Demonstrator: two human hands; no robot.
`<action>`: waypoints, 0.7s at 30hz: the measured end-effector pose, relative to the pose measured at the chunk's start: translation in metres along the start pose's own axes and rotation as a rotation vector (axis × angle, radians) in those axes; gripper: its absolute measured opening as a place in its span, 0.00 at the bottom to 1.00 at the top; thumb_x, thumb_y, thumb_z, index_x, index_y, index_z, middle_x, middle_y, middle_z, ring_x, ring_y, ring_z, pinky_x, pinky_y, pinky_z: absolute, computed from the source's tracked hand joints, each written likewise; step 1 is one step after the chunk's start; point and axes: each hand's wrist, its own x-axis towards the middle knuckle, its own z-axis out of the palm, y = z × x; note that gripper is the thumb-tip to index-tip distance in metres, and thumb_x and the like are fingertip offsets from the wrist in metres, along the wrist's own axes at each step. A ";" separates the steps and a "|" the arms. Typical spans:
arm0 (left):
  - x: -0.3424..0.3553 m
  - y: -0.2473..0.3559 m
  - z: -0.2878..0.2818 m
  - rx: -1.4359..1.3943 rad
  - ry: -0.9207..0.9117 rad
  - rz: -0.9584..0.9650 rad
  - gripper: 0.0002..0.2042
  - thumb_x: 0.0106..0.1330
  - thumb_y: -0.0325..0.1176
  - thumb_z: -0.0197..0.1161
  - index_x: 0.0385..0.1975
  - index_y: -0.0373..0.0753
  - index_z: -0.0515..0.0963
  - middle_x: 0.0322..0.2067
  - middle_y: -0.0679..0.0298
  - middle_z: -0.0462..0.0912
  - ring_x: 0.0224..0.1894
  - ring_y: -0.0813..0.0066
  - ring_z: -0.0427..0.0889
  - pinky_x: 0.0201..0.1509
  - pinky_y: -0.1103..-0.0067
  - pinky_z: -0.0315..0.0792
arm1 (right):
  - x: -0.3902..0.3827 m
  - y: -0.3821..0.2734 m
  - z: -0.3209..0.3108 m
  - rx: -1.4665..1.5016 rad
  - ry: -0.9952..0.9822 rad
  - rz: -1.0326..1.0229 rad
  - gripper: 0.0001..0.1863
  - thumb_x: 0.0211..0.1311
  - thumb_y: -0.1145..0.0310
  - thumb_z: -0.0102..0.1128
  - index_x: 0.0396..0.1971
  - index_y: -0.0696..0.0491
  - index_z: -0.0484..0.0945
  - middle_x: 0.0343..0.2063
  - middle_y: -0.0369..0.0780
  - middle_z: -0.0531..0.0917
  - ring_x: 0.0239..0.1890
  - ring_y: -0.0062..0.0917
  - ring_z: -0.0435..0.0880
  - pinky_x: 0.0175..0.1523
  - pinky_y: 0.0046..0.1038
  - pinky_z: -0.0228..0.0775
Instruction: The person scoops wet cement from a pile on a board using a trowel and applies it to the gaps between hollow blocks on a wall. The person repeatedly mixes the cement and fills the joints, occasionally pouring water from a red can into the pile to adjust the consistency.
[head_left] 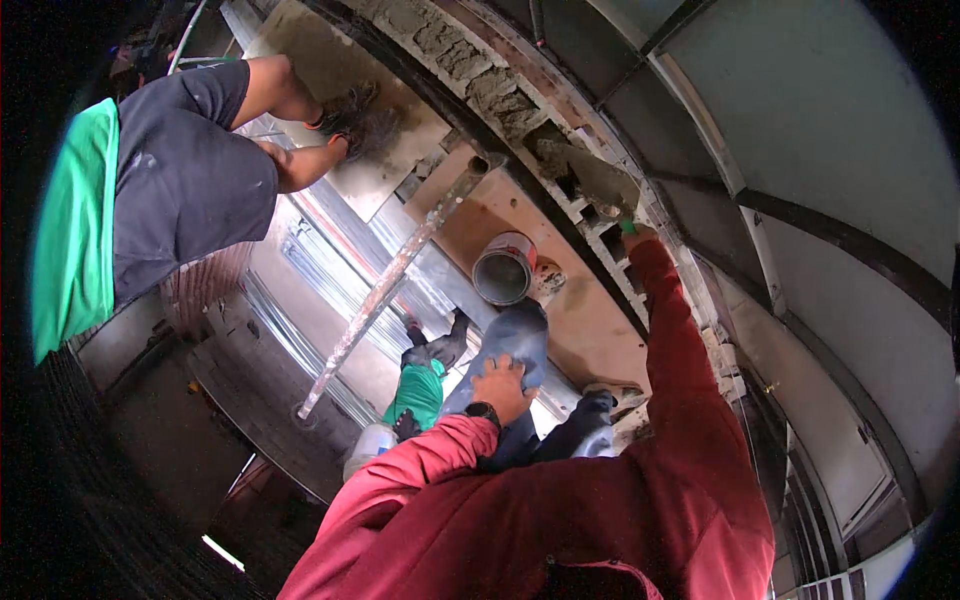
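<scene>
My right hand [640, 238] grips the green handle of a trowel [600, 182]. Its blade lies over the top of a row of hollow blocks [618, 245], some of whose cavities show dark. Grey mortar [500, 98] covers the blocks farther along the row. My left hand [505, 388], a dark watch at its wrist, rests with fingers spread on my raised knee in blue jeans [525, 335]. Just beyond that knee stands a bucket [503, 270] with a grey, mortar-stained inside; how full it is I cannot tell.
A co-worker in a dark shirt [190, 180] leans in from the left, gloved hands [350, 120] over a mortar-smeared board [390, 150]. A spattered scaffold pole [390, 285] slants past brown planks [590, 350]. Below is another person in green [415, 390]. Metal-framed panels [830, 130] rise at right.
</scene>
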 end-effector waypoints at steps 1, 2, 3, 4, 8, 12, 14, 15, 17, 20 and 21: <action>0.001 0.001 -0.002 0.005 -0.004 0.005 0.27 0.54 0.52 0.61 0.50 0.42 0.75 0.48 0.58 0.67 0.54 0.54 0.66 0.51 0.58 0.68 | 0.013 0.001 -0.010 -0.011 -0.006 -0.055 0.17 0.56 0.58 0.55 0.43 0.48 0.77 0.37 0.48 0.81 0.42 0.45 0.79 0.46 0.43 0.71; 0.001 0.003 -0.005 0.011 -0.007 0.015 0.27 0.55 0.52 0.61 0.49 0.42 0.75 0.48 0.58 0.67 0.54 0.54 0.66 0.51 0.58 0.68 | 0.030 0.000 -0.020 -0.023 -0.011 -0.116 0.17 0.56 0.58 0.55 0.44 0.48 0.77 0.37 0.48 0.81 0.42 0.45 0.79 0.46 0.43 0.71; 0.001 0.005 -0.009 0.009 -0.008 0.025 0.26 0.55 0.52 0.61 0.49 0.42 0.75 0.48 0.58 0.67 0.54 0.54 0.66 0.51 0.58 0.68 | 0.045 -0.003 -0.030 -0.038 -0.014 -0.174 0.17 0.55 0.58 0.55 0.44 0.48 0.77 0.37 0.48 0.81 0.42 0.45 0.79 0.46 0.43 0.71; 0.000 0.005 -0.012 0.007 -0.013 0.022 0.26 0.55 0.52 0.61 0.49 0.42 0.75 0.48 0.58 0.67 0.54 0.54 0.66 0.51 0.58 0.68 | 0.056 -0.009 -0.035 -0.044 -0.015 -0.226 0.17 0.55 0.58 0.55 0.44 0.48 0.77 0.37 0.48 0.81 0.42 0.45 0.79 0.46 0.43 0.71; 0.004 0.007 -0.010 0.013 -0.008 0.012 0.26 0.55 0.52 0.61 0.49 0.41 0.75 0.48 0.58 0.67 0.54 0.54 0.66 0.51 0.57 0.68 | 0.066 -0.050 -0.074 -0.132 -0.011 -0.165 0.18 0.55 0.58 0.55 0.45 0.47 0.77 0.37 0.48 0.81 0.43 0.44 0.79 0.46 0.43 0.71; 0.004 -0.007 0.007 0.003 0.048 0.008 0.26 0.56 0.52 0.60 0.50 0.41 0.75 0.48 0.58 0.67 0.54 0.54 0.65 0.51 0.57 0.68 | 0.032 -0.081 -0.098 -0.245 0.008 -0.150 0.18 0.59 0.58 0.51 0.48 0.45 0.75 0.42 0.45 0.80 0.45 0.42 0.78 0.49 0.40 0.71; 0.006 -0.008 0.007 0.005 0.058 0.015 0.26 0.56 0.52 0.60 0.50 0.41 0.74 0.48 0.58 0.67 0.55 0.54 0.65 0.51 0.56 0.67 | 0.015 -0.056 -0.104 -0.281 0.041 -0.191 0.17 0.61 0.59 0.50 0.49 0.45 0.75 0.43 0.44 0.80 0.46 0.41 0.78 0.51 0.38 0.71; 0.006 -0.009 0.008 0.000 0.063 0.007 0.26 0.56 0.52 0.60 0.50 0.41 0.74 0.48 0.58 0.67 0.55 0.54 0.65 0.51 0.56 0.67 | 0.001 -0.049 -0.105 -0.285 0.036 -0.178 0.17 0.61 0.59 0.50 0.49 0.45 0.75 0.43 0.44 0.80 0.46 0.40 0.78 0.51 0.38 0.71; 0.008 -0.010 0.006 -0.015 0.062 0.006 0.26 0.56 0.52 0.60 0.50 0.41 0.74 0.48 0.58 0.67 0.55 0.54 0.65 0.51 0.56 0.67 | 0.000 -0.028 -0.106 -0.235 0.025 -0.178 0.17 0.59 0.58 0.53 0.48 0.45 0.76 0.43 0.45 0.80 0.46 0.42 0.78 0.50 0.38 0.71; 0.009 -0.008 0.001 -0.024 0.047 0.019 0.26 0.56 0.52 0.60 0.49 0.41 0.74 0.48 0.58 0.67 0.55 0.54 0.65 0.51 0.56 0.68 | 0.010 0.005 -0.088 -0.125 0.013 -0.251 0.18 0.55 0.57 0.57 0.46 0.46 0.77 0.42 0.49 0.80 0.45 0.45 0.78 0.50 0.40 0.70; 0.010 -0.007 0.001 -0.024 0.042 0.021 0.26 0.56 0.52 0.60 0.49 0.41 0.74 0.48 0.58 0.66 0.55 0.54 0.65 0.51 0.56 0.68 | 0.021 0.010 -0.083 -0.124 0.023 -0.303 0.19 0.55 0.56 0.57 0.45 0.47 0.77 0.41 0.49 0.80 0.45 0.45 0.78 0.50 0.40 0.70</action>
